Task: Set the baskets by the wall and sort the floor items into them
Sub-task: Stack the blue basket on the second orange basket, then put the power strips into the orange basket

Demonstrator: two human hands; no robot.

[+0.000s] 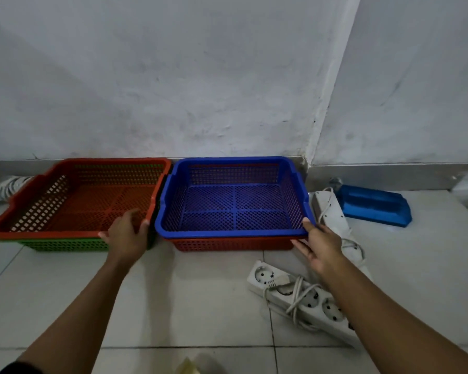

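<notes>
Under right forearm [405,314], half-hidden power strip [303,298]

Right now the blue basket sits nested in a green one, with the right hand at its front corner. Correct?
Not quite. The head view shows the blue basket nested in a red basket, not a green one. The right hand is at its front right corner.

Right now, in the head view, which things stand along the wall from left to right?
White shoe → red basket nested in a green basket → blue basket nested in another red basket → white power strip → blue block.
</notes>
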